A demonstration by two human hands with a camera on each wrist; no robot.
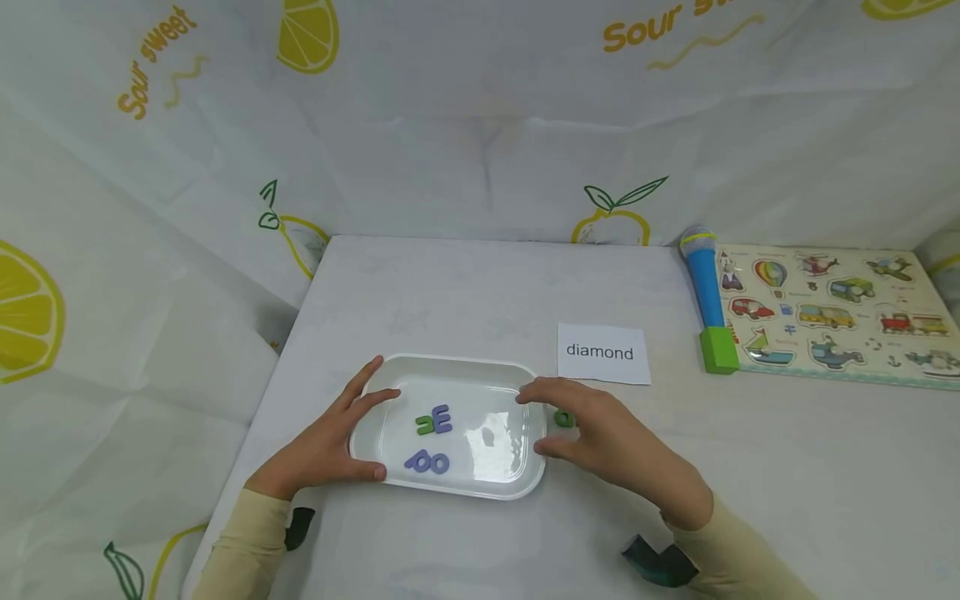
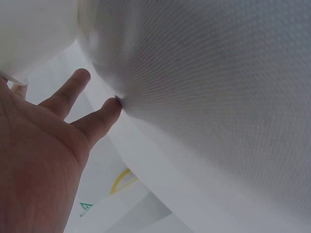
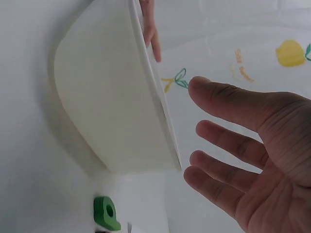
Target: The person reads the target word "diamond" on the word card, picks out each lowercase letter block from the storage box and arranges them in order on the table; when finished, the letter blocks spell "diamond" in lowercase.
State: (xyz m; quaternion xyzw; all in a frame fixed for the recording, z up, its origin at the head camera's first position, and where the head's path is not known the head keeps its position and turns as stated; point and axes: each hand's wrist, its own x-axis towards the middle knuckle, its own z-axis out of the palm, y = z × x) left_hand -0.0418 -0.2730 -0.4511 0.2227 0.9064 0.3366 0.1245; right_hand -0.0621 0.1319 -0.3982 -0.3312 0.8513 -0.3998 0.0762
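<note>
A shallow white tray (image 1: 491,492) lies on the table in the head view, with several foam-like letters inside: a green letter (image 1: 424,425), a purple letter (image 1: 442,419) and purple round letters (image 1: 422,461). My left hand (image 1: 326,442) grips the tray's left end, thumb at the front rim and fingers over the back-left corner. At the right end, my right hand (image 1: 603,429) is spread around the rim. The right wrist view shows that hand's (image 3: 248,160) fingers loosely bent and apart from the tray wall (image 3: 102,87). Beside the tray lies a green letter (image 3: 106,213), partly hidden by the right hand in the head view.
Behind the right hand lies a white card (image 1: 603,354) printed "diamond". Farther right are a blue toy microphone (image 1: 705,287) with a green block end (image 1: 719,350) and a picture puzzle board (image 1: 840,317). A lemon-printed cloth (image 1: 465,125) hangs behind the table.
</note>
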